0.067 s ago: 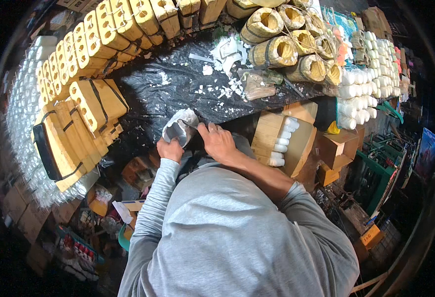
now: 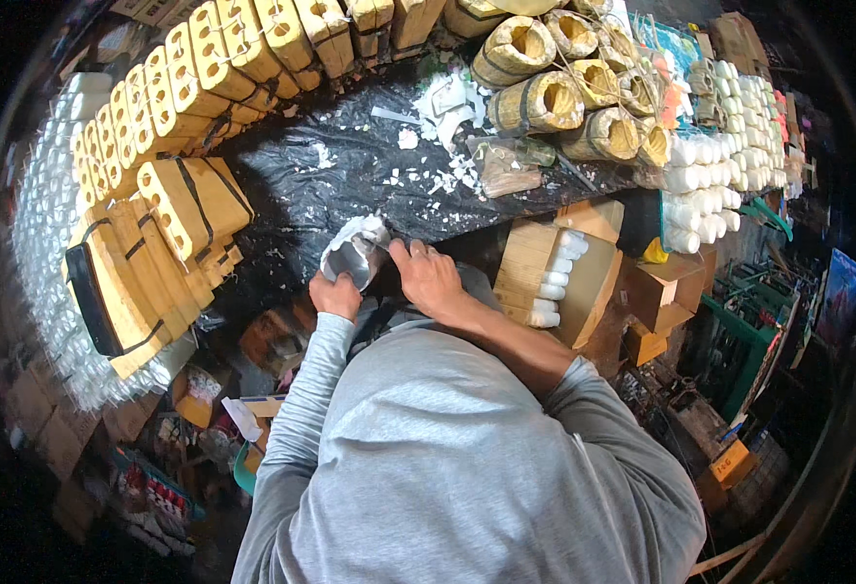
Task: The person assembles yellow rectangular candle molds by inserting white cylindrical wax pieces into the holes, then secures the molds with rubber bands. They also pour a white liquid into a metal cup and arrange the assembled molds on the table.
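Note:
My left hand (image 2: 334, 295) is closed on the near-left side of a hollow white piece (image 2: 353, 255), its grey, rounded inside facing up and its far rim rough and white. At the piece's right edge is my right hand (image 2: 428, 275), fingers bent around a thin tool whose narrow, dark metal blade reaches toward the rim; the grip hides most of its handle. Both hands are at the near edge of a worktop covered in black plastic sheet (image 2: 292, 209), strewn with white scraps (image 2: 447, 107).
Yellow strapped blocks with round holes (image 2: 170, 209) line the left and far sides. Hollow yellow cylinders (image 2: 550, 102) are stacked at the far right, near rows of white cylinders (image 2: 701, 185). An open carton (image 2: 584, 302) holding white cylinders is right of my hands.
The thin tool's blade has shifted slightly at the rim. The hollow piece has turned a little in my left hand, showing more of its inside. Both hands stay nearly in place.

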The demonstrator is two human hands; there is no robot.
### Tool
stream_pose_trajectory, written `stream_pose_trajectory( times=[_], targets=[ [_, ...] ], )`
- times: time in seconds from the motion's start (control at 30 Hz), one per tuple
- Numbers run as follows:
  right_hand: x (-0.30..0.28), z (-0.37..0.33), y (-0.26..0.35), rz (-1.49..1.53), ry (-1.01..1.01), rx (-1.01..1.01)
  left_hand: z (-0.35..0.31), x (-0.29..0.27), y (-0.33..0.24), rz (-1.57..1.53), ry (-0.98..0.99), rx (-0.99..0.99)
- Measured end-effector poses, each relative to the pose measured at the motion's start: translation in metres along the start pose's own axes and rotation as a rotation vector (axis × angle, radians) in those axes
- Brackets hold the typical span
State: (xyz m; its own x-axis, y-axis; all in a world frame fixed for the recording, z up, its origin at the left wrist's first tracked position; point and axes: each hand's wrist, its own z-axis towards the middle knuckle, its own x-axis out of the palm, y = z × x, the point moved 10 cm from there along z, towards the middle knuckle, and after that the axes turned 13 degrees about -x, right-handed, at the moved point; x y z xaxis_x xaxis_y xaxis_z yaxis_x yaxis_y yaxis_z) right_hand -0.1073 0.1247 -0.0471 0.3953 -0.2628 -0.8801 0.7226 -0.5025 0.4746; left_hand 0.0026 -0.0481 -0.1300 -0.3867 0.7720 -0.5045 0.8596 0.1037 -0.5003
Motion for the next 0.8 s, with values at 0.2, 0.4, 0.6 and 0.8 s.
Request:
stream_pose_trajectory(
  times=[0.2, 0.4, 0.6, 0.8],
  targets=[
    [0.009, 0.019, -0.011, 0.012, 0.008, 0.063, 0.025, 0.000, 0.031, -0.100, 0.000, -0.109],
    [0.003, 0.019, -0.012, -0.046, -0.008, 0.104, 0.044, 0.009, 0.032, -0.191, 0.024, -0.037],
    [0.015, 0.030, -0.019, -0.084, -0.094, 0.095, 0.036, -0.005, 0.011, -0.109, -0.085, 0.061],
    [0.029, 0.034, -0.028, -0.045, -0.013, 0.127, 0.035, 0.003, 0.029, -0.408, 0.114, -0.098]
  ],
)
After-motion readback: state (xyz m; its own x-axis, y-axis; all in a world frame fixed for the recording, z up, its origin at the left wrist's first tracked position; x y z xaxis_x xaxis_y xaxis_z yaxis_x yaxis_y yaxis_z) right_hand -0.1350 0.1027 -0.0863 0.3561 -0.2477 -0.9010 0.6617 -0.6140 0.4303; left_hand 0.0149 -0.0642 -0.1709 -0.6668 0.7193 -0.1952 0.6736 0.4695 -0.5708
